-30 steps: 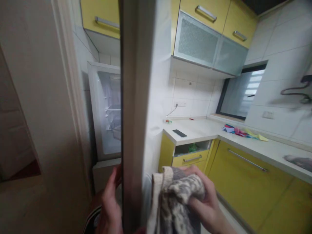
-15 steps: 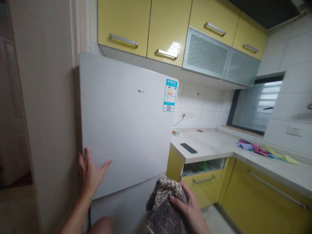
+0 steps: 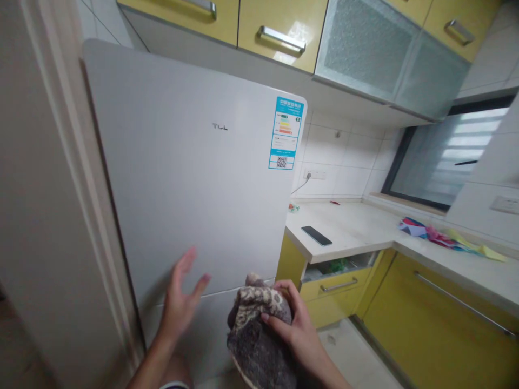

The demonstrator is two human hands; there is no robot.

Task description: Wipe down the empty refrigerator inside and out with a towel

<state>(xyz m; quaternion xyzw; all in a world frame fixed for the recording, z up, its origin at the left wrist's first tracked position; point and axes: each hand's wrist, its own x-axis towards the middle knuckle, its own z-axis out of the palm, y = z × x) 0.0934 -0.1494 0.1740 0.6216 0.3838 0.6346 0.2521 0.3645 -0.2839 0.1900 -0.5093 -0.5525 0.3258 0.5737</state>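
Observation:
A white fridge fills the middle of the view, its upper door closed, with a blue energy label at its top right corner. My left hand is open, fingers spread, in front of the lower part of that door, just off it. My right hand is closed on a grey and beige patterned cloth, bunched up below the door near the seam between the two fridge doors.
A beige wall and door frame stand close on the left. Right of the fridge a pale counter carries a black phone and coloured papers. A yellow drawer under it stands slightly ajar. Yellow wall cabinets hang above.
The fridge door, open a second ago, has swung closed. My left hand has come off its left edge and moved right. The cloth in my right hand has risen slightly.

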